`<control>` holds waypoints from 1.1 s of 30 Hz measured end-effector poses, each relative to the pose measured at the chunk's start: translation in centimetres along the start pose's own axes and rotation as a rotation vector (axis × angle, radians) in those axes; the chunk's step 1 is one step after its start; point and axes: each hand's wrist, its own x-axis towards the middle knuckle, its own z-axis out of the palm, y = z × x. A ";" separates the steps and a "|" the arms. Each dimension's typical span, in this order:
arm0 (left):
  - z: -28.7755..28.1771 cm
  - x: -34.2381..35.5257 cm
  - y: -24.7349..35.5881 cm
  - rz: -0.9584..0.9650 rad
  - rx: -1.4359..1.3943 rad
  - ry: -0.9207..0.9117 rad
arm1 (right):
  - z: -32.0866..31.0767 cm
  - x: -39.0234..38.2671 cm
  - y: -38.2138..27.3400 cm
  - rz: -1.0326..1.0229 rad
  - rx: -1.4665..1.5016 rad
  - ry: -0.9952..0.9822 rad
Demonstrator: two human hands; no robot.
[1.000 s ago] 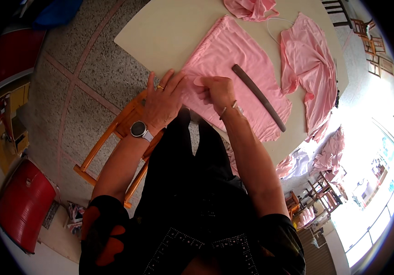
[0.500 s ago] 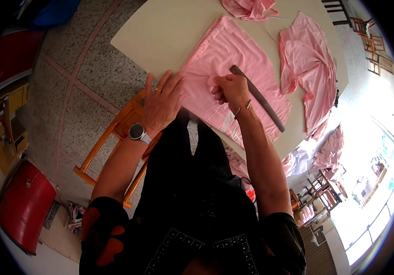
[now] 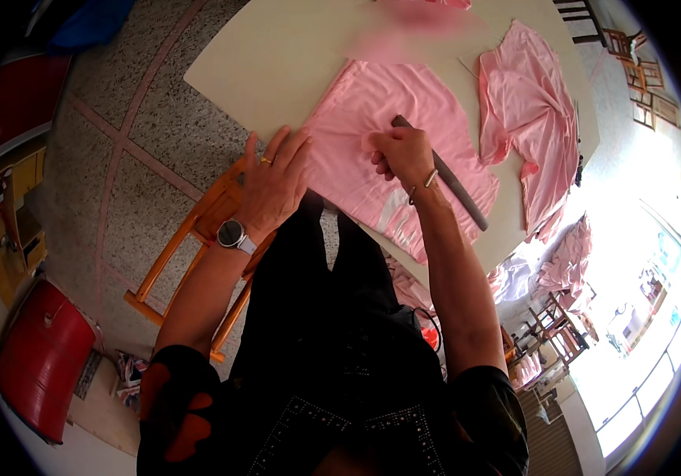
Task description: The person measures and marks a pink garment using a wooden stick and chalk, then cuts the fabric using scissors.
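Observation:
A pink cloth (image 3: 436, 174) lies on the pale table (image 3: 253, 63). My left hand (image 3: 277, 178) rests at its left edge with fingers apart, near the table's front edge. My right hand (image 3: 404, 159) is closed in a pinch over the cloth, on a small flat pink piece (image 3: 370, 143) at thumb and forefinger. Just right of that hand a long, dark, narrow bar (image 3: 461, 194) lies diagonally on the cloth. A pale band (image 3: 394, 208) shows on the cloth below my right hand.
Crumpled pink garments (image 3: 527, 103) lie on the table's right; pink at the back is blurred. An orange wooden chair (image 3: 146, 285) stands left of my legs. A red padded seat (image 3: 43, 357) is lower left. Chairs (image 3: 646, 75) and draped cloths (image 3: 566, 262) line the bright right side.
My right hand has moved right, toward the bar. My left hand has slid slightly left. The pale band has come into view on the cloth. The back of the table has become blurred.

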 end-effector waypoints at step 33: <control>-0.6 0.9 0.4 0.016 -0.203 0.054 | -17.1 -7.9 7.5 -0.290 0.897 -0.084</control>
